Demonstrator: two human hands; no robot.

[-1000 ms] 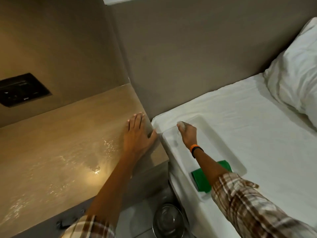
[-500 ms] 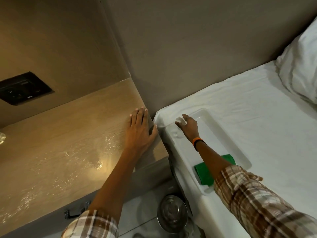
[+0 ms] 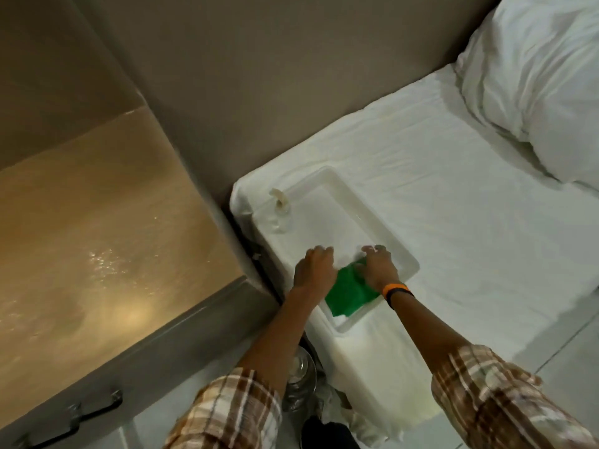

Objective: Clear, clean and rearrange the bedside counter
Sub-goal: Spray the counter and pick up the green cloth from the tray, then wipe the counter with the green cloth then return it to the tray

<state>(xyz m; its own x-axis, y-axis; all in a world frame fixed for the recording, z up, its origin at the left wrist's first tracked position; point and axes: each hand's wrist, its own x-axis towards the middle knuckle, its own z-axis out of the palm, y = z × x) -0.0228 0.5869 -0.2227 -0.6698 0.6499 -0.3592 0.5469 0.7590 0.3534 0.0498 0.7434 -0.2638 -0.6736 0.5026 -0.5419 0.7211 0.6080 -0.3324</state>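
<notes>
Both hands in white tray (image 3: pixel 402 251) on bed: left hand (image 3: pixel 313 268) and right hand (image 3: pixel 377 268) gripped green cloth (image 3: pixel 351 291) (presumably for wiping wet counter (image 3: pixel 97 228)).

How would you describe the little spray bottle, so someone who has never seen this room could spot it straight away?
Start at the bed with its white sheet and find the shallow white tray lying on the corner nearest the wall. The spray bottle stands upright in the tray's far left corner, away from both hands. It is small and clear with a pale nozzle, unlike the flat green cloth at the tray's near end.
</notes>
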